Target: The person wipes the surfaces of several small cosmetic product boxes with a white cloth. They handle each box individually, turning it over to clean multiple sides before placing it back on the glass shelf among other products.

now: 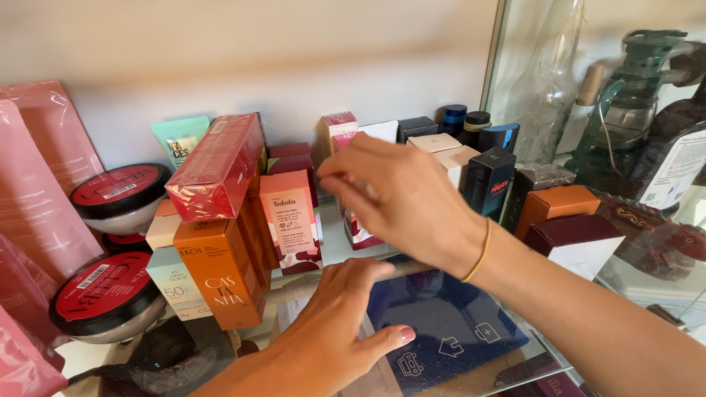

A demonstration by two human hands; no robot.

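The right hand [405, 200] reaches across a glass shelf [488, 375] crowded with cosmetic boxes, its fingers [344, 179] pinched together at the top of a small white-and-maroon box [360, 231] that stands in the middle row. The hand hides most of that box, so whether the fingers truly grip it or only touch its top cannot be told for sure; they look closed on it. The box stands upright, its long axis vertical, its base on the shelf. It has not been lifted clear, judging by how low its visible bottom edge sits among its neighbours.

The left hand [335, 342] lies palm down, fingers spread and open, holding nothing, on a flat dark blue box [454, 329] at the near edge of the shelf. That blue box lies flat with its long axis running left to right.

Just left of the pinched box stands a pink patterned box [292, 221]; further left an orange box [222, 280] carries a red cellophane-wrapped box [213, 169] tilted on top. Round red-lidded jars [103, 293] sit at the far left.
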